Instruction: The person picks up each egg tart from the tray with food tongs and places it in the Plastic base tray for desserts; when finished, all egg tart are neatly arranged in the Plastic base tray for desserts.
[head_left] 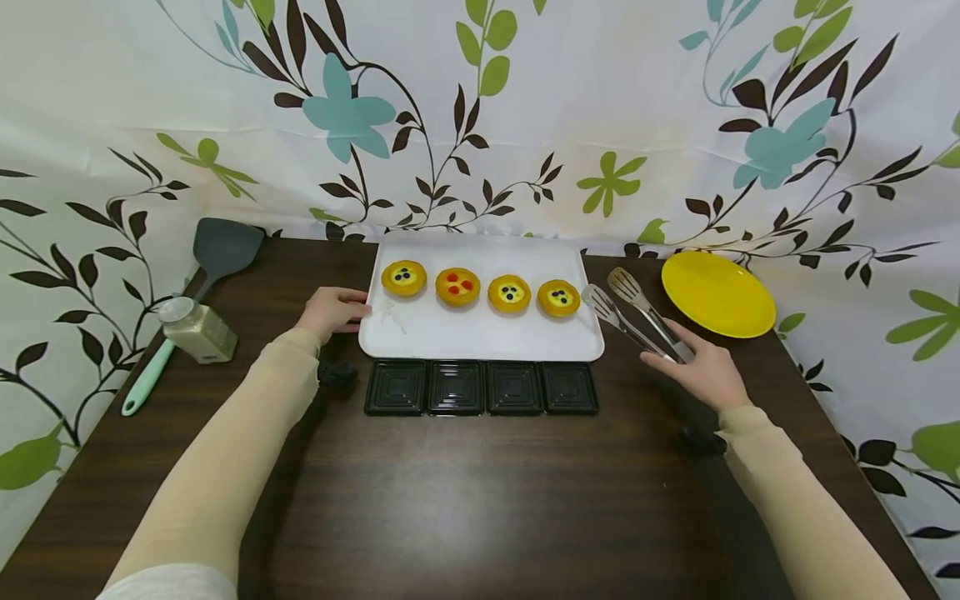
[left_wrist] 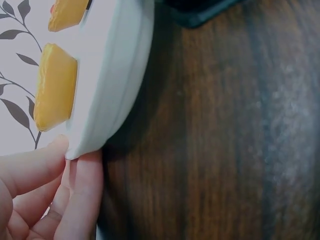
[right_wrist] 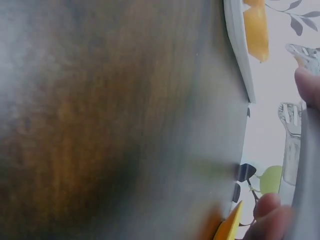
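Dark wood counter (head_left: 450, 492); white tray (head_left: 480, 337) far centre, left hand (head_left: 333, 315) pinching its rim between fingers. Right hand (head_left: 705, 367): fingers clamped round tongs (head_left: 639, 312); leftward swing could knock rightmost tart (head_left: 558, 298).

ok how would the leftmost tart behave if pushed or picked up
The leftmost tart would probably slide rather than roll, since it sits upright on the smooth-looking tray. It looks fairly stiff, its side showing no sag in the left wrist view. It is likely light, being smaller than the left hand.
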